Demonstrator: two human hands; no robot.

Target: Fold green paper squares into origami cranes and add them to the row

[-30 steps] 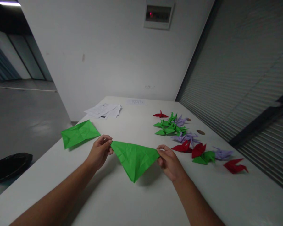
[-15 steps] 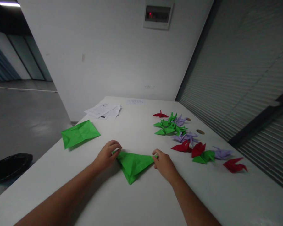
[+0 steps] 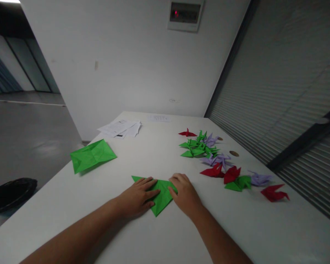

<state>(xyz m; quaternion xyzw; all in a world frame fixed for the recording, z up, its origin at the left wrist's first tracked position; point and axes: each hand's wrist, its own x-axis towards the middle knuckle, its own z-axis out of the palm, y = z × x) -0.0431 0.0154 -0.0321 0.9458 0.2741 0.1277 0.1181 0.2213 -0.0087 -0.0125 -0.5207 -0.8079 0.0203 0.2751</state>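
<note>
A green paper triangle lies flat on the white table, its point toward me. My left hand rests palm-down on its left half, fingers spread and pressing. My right hand lies flat on its right corner. Neither hand grips the paper; both press it against the table.
A second creased green sheet lies at the table's left edge. Several folded paper cranes in green, red and purple are scattered to the right. White printed sheets lie at the far side. A black bin stands on the floor at left.
The triangle was held up by its two corners; both hands lowered it to the table, then slid inward and now press flat on it.
</note>
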